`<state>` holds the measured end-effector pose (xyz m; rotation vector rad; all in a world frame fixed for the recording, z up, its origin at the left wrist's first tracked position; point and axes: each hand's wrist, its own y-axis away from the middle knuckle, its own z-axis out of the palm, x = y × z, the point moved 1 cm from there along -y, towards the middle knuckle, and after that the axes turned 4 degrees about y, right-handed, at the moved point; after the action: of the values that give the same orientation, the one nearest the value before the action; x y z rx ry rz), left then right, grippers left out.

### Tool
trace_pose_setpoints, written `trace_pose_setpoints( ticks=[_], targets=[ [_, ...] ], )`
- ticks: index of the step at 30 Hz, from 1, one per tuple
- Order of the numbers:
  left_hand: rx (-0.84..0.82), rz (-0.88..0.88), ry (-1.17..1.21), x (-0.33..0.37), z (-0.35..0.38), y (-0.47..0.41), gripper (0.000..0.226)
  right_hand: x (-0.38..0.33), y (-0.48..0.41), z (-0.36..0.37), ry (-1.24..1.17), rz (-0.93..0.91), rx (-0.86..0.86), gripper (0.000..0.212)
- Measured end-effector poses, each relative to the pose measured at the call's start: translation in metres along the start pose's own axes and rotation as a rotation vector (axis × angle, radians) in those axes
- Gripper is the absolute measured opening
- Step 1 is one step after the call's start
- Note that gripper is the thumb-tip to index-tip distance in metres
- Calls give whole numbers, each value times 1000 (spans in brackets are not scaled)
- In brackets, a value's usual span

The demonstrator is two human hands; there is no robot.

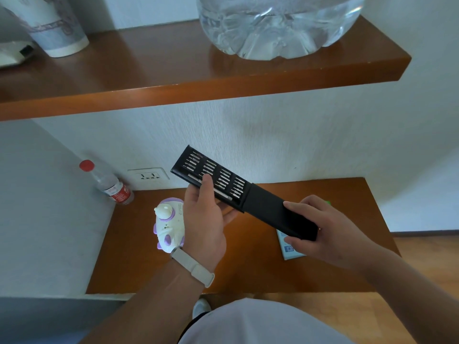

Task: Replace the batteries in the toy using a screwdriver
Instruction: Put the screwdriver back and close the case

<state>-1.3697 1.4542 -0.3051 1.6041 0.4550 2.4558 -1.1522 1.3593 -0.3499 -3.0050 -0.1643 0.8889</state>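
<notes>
Far left, a red-capped bottle [109, 186] stands in the corner by the wall socket [148, 175], out of play. Next along is the toy [169, 225], white and purple, lying on the tabletop [248, 266] just beside the left wrist, nobody touching it. No telling from here where its battery cover sits.

Now the left hand [204, 219]: grip closed on the bit tray [223, 175], thumb laid across the top right at the screwdriver handle [221, 193], fingers tucked underneath. The tray is slid out of its black sleeve [278, 214], rows of bits on show, the whole kit up in the air above the tabletop.

Over to the right hand [327, 234]: grip wrapped round the far end of the sleeve, thumb on top, fingers below. Beneath it a pale blue box [288, 249] lies on the tabletop, possibly the new batteries, but too blurred to read.

So this looks like the tool-fetching step, early in the job, and I'd judge nothing on the toy is undone yet. The next move calls for lifting the handle out of its slot, choosing a bit small enough for the toy's screw, then setting the kit down so a hand is free to turn the toy over
</notes>
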Motion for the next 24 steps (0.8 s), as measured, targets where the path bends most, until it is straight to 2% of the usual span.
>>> trace_pose_setpoints(
  ticks=[2, 6, 14, 24],
  targets=[
    [-11, 16, -9, -6, 3, 1, 23, 0, -2, -1, -15, -1, 8, 68],
    [-70, 80, -83, -16, 8, 2, 53, 2, -7, -3, -46, -16, 23, 73],
    [-193, -28, -113, -15, 10, -2, 39, 13, -10, -8, -81, -45, 0, 73],
    [-195, -31, -86, -7, 13, -7, 50, 15, -17, -15, 11, -52, -2, 69]
  ],
)
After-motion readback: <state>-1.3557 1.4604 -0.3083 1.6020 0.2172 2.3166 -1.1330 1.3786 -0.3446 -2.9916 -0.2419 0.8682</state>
